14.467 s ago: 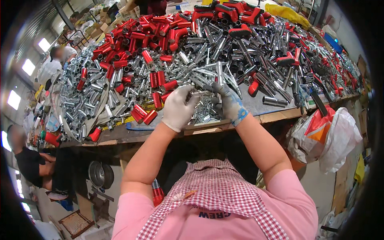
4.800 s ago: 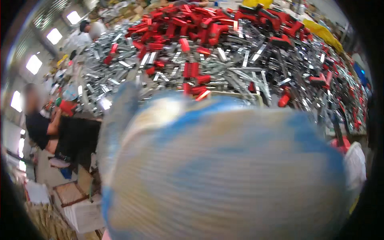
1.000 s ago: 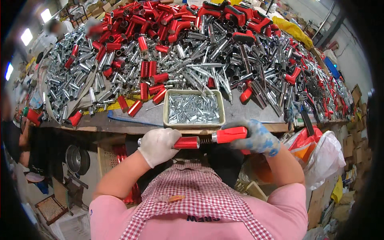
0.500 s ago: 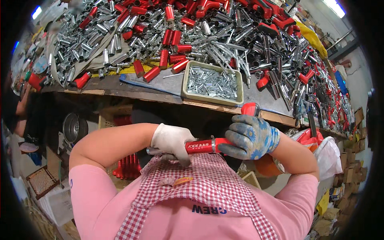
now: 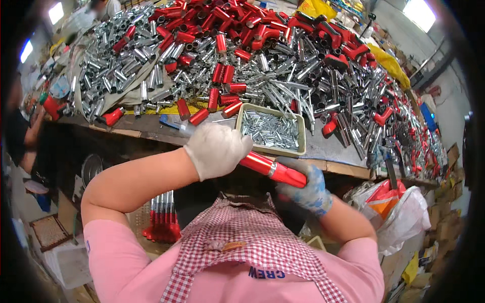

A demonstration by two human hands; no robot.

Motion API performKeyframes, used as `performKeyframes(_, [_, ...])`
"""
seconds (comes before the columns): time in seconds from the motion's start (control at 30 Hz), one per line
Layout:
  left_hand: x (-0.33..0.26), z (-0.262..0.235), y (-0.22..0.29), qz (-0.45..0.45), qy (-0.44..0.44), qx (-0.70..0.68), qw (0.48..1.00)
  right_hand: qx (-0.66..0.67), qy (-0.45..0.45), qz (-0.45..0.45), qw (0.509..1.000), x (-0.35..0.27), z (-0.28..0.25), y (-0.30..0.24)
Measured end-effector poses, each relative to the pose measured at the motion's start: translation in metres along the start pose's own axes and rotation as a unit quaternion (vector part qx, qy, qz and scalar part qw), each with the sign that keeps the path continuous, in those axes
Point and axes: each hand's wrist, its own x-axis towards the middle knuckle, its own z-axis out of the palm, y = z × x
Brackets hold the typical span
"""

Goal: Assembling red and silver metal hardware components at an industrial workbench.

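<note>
I see both hands clamped on one glossy red metal tube, assembly seemingly midway; heaps remain on the surface.

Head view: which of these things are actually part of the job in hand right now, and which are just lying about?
In hand:
- red tube, gripped at both ends
- left hand, in a white glove
- right hand, in a blue-and-white glove

Lying about:
- tray of small metal pins, just beyond the hands
- heap of red and silver tubes on the bench
- plastic bags at the right
- red-handled rods under the bench
</note>
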Motion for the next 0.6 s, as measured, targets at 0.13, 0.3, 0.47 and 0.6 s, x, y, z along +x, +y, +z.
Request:
performKeyframes(0.13, [0.012,-0.008,0.012,-0.110,-0.386,-0.371,0.837,-0.460,-0.093,-0.469,0.748,0.027,-0.034,-0.006])
performKeyframes(0.3, [0.008,-0.006,0.025,-0.181,-0.528,-0.519,0.647,-0.422,-0.122,-0.573,0.692,0.025,-0.034,-0.009])
performKeyframes(0.47, [0.013,-0.015,0.028,-0.130,-0.404,-0.244,0.872,-0.414,-0.097,-0.423,0.800,0.009,-0.022,0.014])
performKeyframes(0.6, [0.002,-0.007,0.010,-0.025,-0.103,0.008,0.994,-0.069,-0.077,-0.023,0.994,0.010,-0.003,0.005])
